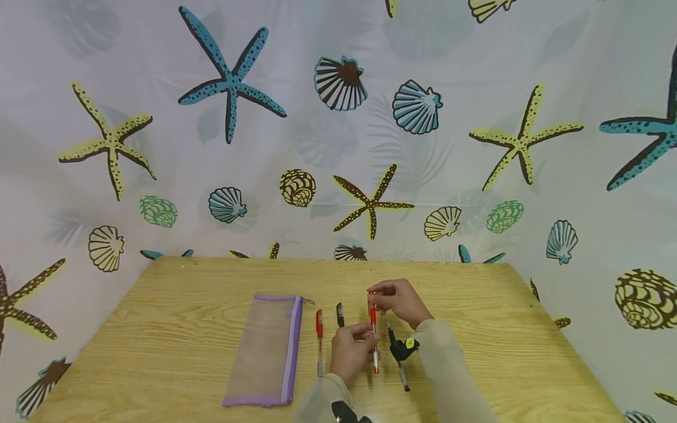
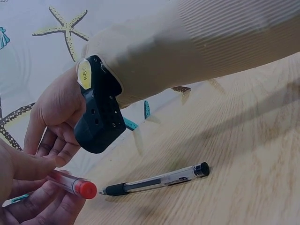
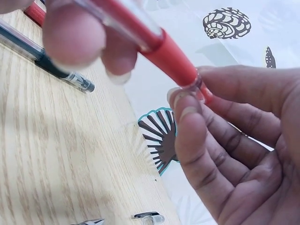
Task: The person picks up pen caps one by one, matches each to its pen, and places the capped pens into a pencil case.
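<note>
Both hands hold one red gel pen (image 1: 372, 314) above the table. My left hand (image 1: 349, 355) grips its clear barrel, and the red end plug (image 2: 86, 189) pokes out past the fingers in the left wrist view. At the other end, past the red rubber grip (image 3: 173, 61), my right hand (image 1: 398, 301) pinches the tip end between thumb and fingers, which partly hide it. An uncapped black pen (image 2: 154, 182) lies below the right wrist. Left of the hands are a capped black pen (image 1: 340, 314), partly covered by the left hand, and another red pen (image 1: 319, 335).
A mesh pouch (image 1: 264, 352) with purple edging and a zipper lies flat on the wooden table (image 1: 174, 329), left of the pens. A small clear cap (image 3: 153, 219) with a black clip shows in the right wrist view. Patterned cloth (image 1: 317, 141) hangs around the table.
</note>
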{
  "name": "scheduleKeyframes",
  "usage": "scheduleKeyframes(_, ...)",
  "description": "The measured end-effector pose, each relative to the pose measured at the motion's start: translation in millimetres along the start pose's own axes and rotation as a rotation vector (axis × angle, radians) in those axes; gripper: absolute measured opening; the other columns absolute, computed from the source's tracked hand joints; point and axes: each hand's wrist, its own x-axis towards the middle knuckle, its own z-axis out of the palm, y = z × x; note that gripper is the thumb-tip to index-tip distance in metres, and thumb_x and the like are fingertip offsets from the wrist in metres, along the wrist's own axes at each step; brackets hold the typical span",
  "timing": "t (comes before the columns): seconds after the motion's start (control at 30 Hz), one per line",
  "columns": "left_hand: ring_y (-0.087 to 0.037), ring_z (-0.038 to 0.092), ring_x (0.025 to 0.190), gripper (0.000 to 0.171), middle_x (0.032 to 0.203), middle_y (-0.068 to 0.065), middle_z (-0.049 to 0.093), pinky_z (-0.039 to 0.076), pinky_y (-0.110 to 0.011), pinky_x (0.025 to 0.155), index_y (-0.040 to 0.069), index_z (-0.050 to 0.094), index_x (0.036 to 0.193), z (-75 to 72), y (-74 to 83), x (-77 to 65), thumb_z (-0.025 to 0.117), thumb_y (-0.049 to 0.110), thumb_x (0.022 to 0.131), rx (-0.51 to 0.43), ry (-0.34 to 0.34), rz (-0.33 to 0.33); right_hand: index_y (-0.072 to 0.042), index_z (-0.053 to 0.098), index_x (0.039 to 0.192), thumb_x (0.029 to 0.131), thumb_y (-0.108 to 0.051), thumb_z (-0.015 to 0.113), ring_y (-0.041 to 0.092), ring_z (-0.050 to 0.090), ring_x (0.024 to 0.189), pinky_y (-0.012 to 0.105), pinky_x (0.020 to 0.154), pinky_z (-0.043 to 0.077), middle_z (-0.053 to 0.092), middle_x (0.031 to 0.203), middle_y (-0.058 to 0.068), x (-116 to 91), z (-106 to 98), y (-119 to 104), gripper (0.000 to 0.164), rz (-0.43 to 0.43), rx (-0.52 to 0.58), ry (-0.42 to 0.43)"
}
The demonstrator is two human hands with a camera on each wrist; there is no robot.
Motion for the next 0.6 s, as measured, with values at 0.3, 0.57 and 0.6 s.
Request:
scheduleKeyframes(0.3,-0.012,0.065,0.068,0.025,0.088,-0.004,0.068,0.057,-0.028,0.060,-0.004,0.069,0.109,-2.2,2.1,-0.7,0.071,0.003,0.085,0.047,0.036,0.026,0.011,0.064,0.113,0.091,-0.011,0.066,0.031,0.062,0.072,0.055,0.072,0.054,0.069,0.085,0.009,3.8,0.0,-1.0,0.031,-0.004,0.004,-0.013)
scheduleKeyframes(0.57,-0.012,0.067,0.071,0.023,0.085,-0.002,0.070,0.057,-0.028,0.063,0.001,0.072,0.105,-4.6,0.1,-0.8,0.074,0.004,0.083,0.103,0.100,0.060,0.011,0.064,0.113,0.091,-0.010,0.066,0.023,0.062,0.070,0.049,0.071,0.056,0.069,0.086,0.011,10.2,-0.2,-0.2,0.031,0.019,-0.005,0.000)
scheduleKeyframes(0.6,-0.011,0.067,0.070,0.023,0.086,-0.001,0.070,0.057,-0.028,0.063,0.002,0.073,0.105,-5.2,-0.1,-0.6,0.074,0.005,0.083,0.111,0.105,0.060,0.011,0.064,0.113,0.091,-0.010,0.066,0.022,0.061,0.070,0.048,0.070,0.056,0.069,0.086,0.011,10.9,0.0,0.0,0.030,0.021,-0.008,0.001)
